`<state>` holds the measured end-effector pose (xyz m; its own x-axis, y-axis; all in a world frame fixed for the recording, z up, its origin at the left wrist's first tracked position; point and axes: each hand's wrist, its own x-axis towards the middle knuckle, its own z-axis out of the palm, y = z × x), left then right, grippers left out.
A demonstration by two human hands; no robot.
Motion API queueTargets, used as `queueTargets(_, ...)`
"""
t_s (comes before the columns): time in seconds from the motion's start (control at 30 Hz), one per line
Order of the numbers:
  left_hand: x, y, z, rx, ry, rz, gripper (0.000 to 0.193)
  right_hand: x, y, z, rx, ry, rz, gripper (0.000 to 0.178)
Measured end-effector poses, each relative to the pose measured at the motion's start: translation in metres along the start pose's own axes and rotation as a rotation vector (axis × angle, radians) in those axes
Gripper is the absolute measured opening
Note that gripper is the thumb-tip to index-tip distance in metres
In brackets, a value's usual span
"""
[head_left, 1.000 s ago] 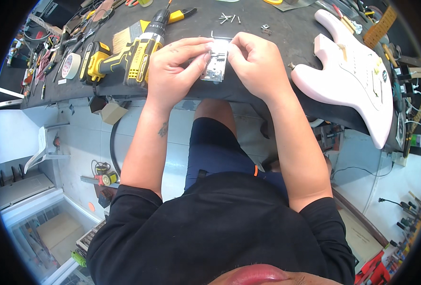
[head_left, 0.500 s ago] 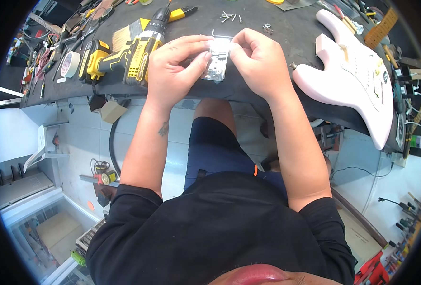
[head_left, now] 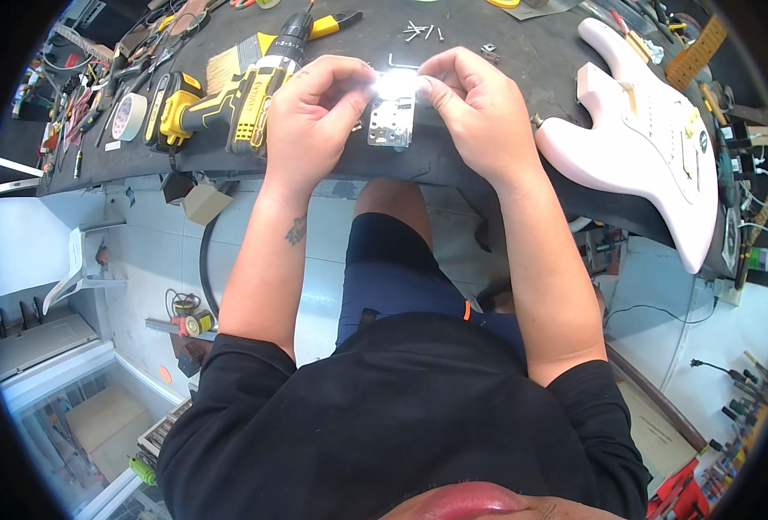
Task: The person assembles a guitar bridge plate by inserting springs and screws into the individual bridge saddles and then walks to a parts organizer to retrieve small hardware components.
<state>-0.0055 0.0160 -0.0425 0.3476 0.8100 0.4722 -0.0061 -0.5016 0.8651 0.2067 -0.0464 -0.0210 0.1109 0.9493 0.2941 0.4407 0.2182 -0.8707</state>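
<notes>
A shiny metal guitar bridge (head_left: 391,124) with holes and small parts is at the table's front edge, its far end washed out by glare. My left hand (head_left: 313,108) pinches the bridge's far left side between thumb and fingers. On the opposite side, the thumb and bent fingers of my right hand (head_left: 481,111) grip the far right corner. Just beyond the bridge, between my hands, an L-shaped hex key (head_left: 404,65) shows. To the right lies a pale pink guitar body (head_left: 639,143).
A yellow and black cordless drill (head_left: 258,100) lies left of my hands, with a wide paintbrush (head_left: 225,69) and a tape roll (head_left: 129,117) near it. Several screws (head_left: 423,33) and a small metal piece (head_left: 489,49) lie farther back. Hand tools crowd the table's far left.
The bridge now tilts so more of its perforated face shows, with strong glare at its far end. My left fingers have shifted up and left along its edge.
</notes>
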Motion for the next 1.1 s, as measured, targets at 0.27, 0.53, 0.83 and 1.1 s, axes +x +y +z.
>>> queueTargets(0.27,0.003,-0.001,0.000,0.286,-0.035,0.248,0.018,0.001,0.006,-0.001,-0.004,0.010,-0.028,0.015)
queueTargets(0.53,0.006,0.005,0.003,0.287,-0.048,0.166,0.034,-0.003,0.006,-0.003,0.108,-0.033,0.003,0.015)
queueTargets(0.83,0.005,0.004,0.002,0.294,-0.042,0.164,0.035,-0.004,0.012,0.000,0.121,0.029,-0.054,0.020)
queueTargets(1.1,0.004,0.007,0.004,0.254,-0.023,0.133,0.033,-0.006,0.004,-0.002,0.072,0.016,-0.048,0.016)
